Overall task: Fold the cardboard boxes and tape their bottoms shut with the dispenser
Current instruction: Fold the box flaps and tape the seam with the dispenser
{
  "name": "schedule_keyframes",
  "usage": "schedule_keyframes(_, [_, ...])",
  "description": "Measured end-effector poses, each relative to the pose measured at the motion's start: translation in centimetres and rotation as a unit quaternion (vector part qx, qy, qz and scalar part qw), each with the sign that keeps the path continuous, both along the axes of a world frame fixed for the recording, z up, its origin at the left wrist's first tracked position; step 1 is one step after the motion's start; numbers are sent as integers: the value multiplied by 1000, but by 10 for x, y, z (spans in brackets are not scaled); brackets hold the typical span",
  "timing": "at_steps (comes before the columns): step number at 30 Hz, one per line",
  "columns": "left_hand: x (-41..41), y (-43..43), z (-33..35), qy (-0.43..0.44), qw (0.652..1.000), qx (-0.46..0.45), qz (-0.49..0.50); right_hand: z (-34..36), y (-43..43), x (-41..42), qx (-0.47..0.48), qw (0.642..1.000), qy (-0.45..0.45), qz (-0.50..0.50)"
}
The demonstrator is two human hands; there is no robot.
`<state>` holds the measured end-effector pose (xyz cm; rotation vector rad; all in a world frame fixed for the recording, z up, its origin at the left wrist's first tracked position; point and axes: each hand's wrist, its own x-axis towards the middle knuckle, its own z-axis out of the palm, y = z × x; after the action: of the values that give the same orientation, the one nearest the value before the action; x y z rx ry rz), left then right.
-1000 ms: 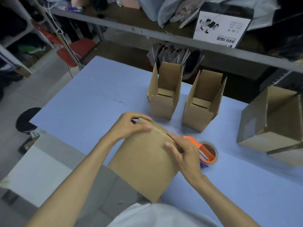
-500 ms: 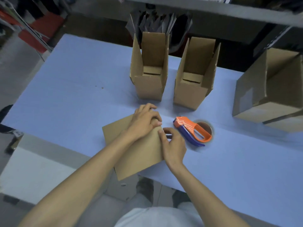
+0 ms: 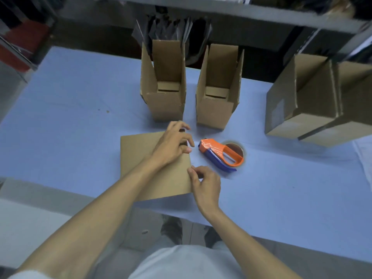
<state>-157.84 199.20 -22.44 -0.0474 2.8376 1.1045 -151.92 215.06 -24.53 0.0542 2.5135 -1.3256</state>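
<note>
Now: flat cardboard box (image 3: 145, 158), likely light, stiff. Left hand (image 3: 173, 146) curled on corner, right hand (image 3: 205, 184) pinches edge; pry there.

no legible text, label or brand on anything.

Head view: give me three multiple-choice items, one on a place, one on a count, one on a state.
1. The tape dispenser lies: A. on the floor; B. on the shelf; C. on the table, right of the near box.
2. Small upright boxes standing open: A. one; B. two; C. four.
3. The near box is: A. flat, not folded up; B. taped; C. torn.
Answers: C, it lies beside that box's right edge; B, two stand side by side behind it; A, it lies flat, left hand and right hand at its right edge.
</note>
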Motion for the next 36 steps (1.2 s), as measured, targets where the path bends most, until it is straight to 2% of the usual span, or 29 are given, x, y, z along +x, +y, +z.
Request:
schedule_keyframes(2, [17,9,-2,15,992,-53,113,4,7,2,-36,999,-3,10])
schedule_keyframes(4, [40,22,-6,-36,971,-110,209,4,17,-6,-36,999,37,-7])
schedule_keyframes(5, [50,28,-10,-77,961,-129,233,2,22,-14,-6,998,63,-18])
schedule_keyframes(7, [64,35,-19,-124,952,-151,234,-4,30,-33,68,994,75,-33])
schedule_keyframes(9, [66,33,-26,-118,957,-166,208,-12,31,-52,142,988,51,-16])
schedule_keyframes(12, [61,16,-29,-89,967,-189,148,-29,30,-69,270,962,15,46])
schedule_keyframes(15, [56,1,-27,-91,969,-207,100,-40,30,-78,332,940,15,82])
schedule_keyframes(17, [55,-1,-23,-83,975,-174,107,-42,32,-78,322,943,34,75])
schedule_keyframes(20, [53,8,1,-31,988,-4,152,-33,47,-68,213,972,84,59])
schedule_keyframes(22, [51,17,24,15,988,73,131,-17,61,-59,156,974,153,66])
schedule_keyframes(27, [51,40,63,49,995,84,-13,32,81,-44,140,940,284,127])
schedule_keyframes(31, [52,39,76,61,991,121,4,54,94,-47,130,931,307,148])
schedule_keyframes(36, [51,37,83,69,990,119,21,61,108,-55,107,915,329,209])
